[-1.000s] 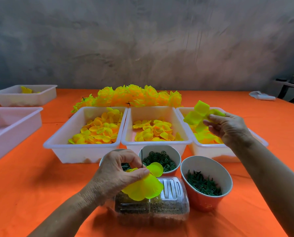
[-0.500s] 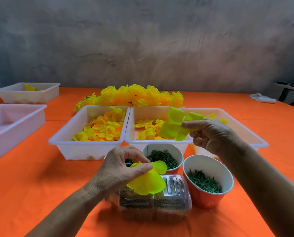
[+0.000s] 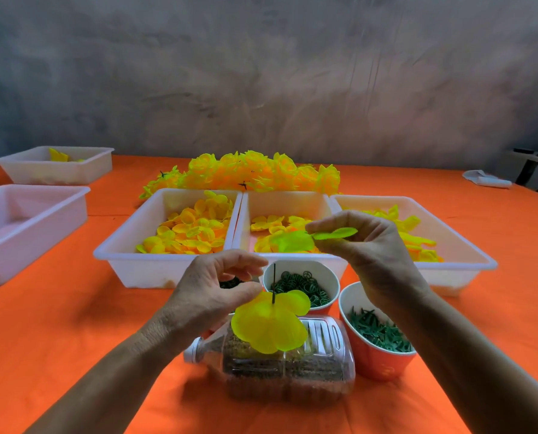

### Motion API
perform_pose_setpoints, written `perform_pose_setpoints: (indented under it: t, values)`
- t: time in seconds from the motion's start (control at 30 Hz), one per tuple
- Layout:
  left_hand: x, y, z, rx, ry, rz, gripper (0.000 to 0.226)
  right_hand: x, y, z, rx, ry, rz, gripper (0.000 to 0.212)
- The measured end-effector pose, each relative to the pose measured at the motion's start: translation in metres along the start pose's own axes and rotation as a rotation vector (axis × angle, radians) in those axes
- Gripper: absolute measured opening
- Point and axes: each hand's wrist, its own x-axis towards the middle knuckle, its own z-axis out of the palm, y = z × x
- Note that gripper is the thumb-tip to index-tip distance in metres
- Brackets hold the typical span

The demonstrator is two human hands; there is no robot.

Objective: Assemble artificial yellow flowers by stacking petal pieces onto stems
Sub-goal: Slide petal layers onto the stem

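Note:
My left hand (image 3: 212,291) pinches the edge of a large yellow petal piece (image 3: 269,327) threaded on a thin dark stem (image 3: 274,281) that stands upright above a clear plastic bottle (image 3: 292,368) lying on its side. My right hand (image 3: 367,249) pinches a second yellow-green petal piece (image 3: 295,241), held flat a little above and to the right of the stem's tip. Three white trays hold loose yellow petals: left tray (image 3: 126,242), middle tray (image 3: 288,198), right tray (image 3: 461,245).
Two cups hold green parts: rings (image 3: 302,285) and small leaf pieces (image 3: 377,333). A pile of finished yellow flowers (image 3: 248,173) lies behind the trays. Two more white trays (image 3: 26,220) (image 3: 54,166) stand at the left on the orange table (image 3: 73,324).
My right hand has carried the petal piece from over the right tray leftward and down toward the stem. My left hand stays at the stem with the lower petal.

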Motion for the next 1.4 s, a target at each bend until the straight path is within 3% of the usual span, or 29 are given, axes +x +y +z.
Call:
perform_pose_setpoints:
  t: [0.2,0.43,0.57,0.7,0.83,1.03,1.17,1.23,1.3,1.4]
  values:
    - [0.007,0.005,0.005,-0.218,0.076,-0.052,0.017,-0.008,0.015,0.006,-0.196,-0.065,-0.312,0.038]
    - [0.017,0.015,0.011,-0.332,0.144,-0.130,0.062,-0.011,0.026,0.013,-0.264,-0.083,-0.390,0.044]
    - [0.020,0.015,0.011,-0.430,0.176,-0.221,0.073,-0.012,0.024,0.014,-0.225,-0.136,-0.373,0.043]
    - [0.019,0.019,0.009,-0.459,0.200,-0.252,0.071,-0.014,0.021,0.016,-0.095,-0.112,-0.304,0.044]
    - [0.020,0.021,0.007,-0.484,0.234,-0.230,0.047,-0.016,0.018,0.019,0.028,0.009,-0.126,0.047]
    - [0.031,0.033,0.006,-0.512,0.205,-0.105,0.026,-0.006,0.000,0.027,0.294,0.075,0.140,0.023]
    - [0.034,0.041,0.002,-0.492,0.172,-0.004,0.023,0.002,-0.007,0.030,0.353,0.132,0.286,0.065]
    - [0.032,0.043,0.001,-0.480,0.163,0.036,0.027,0.004,-0.010,0.030,0.384,0.125,0.357,0.075]
    - [0.029,0.044,0.000,-0.479,0.145,0.059,0.033,0.004,-0.011,0.030,0.446,0.092,0.399,0.070]
    - [0.027,0.044,0.000,-0.469,0.134,0.063,0.031,-0.001,-0.013,0.029,0.398,0.004,0.420,0.044]
